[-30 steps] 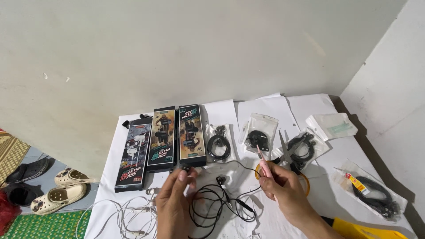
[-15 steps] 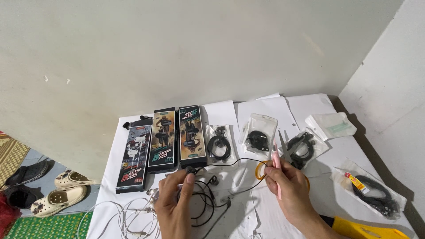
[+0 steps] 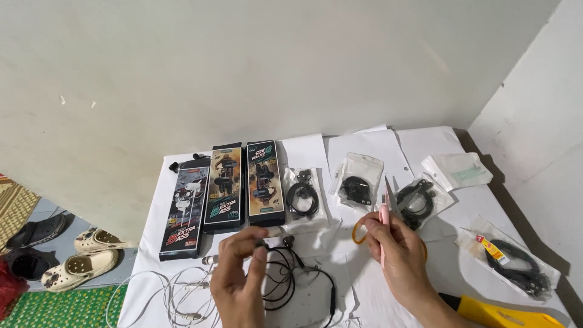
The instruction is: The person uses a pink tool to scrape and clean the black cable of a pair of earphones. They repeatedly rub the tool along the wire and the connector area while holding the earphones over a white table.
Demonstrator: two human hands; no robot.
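Note:
My left hand [image 3: 240,273] pinches the black wired earphones [image 3: 290,280] near the earbuds, their cable looped on the white paper below. My right hand [image 3: 398,249] holds small pink-handled scissors [image 3: 385,214] upright, blades pointing up. An orange ring [image 3: 359,232] shows just left of that hand. Both hands are low in the view, over the front of the paper-covered table [image 3: 376,146].
Three boxed earphone packs [image 3: 226,188] lie in a row at the left. Clear bags of black cables [image 3: 302,197] [image 3: 357,185] [image 3: 516,261] lie beyond and right. White earphones [image 3: 176,291] lie bottom left, a yellow tool [image 3: 504,313] bottom right. Sandals [image 3: 79,261] sit on the floor.
My left hand has lifted the black earphones' earbud end off the paper. My right hand has raised the scissors upright and moved slightly right.

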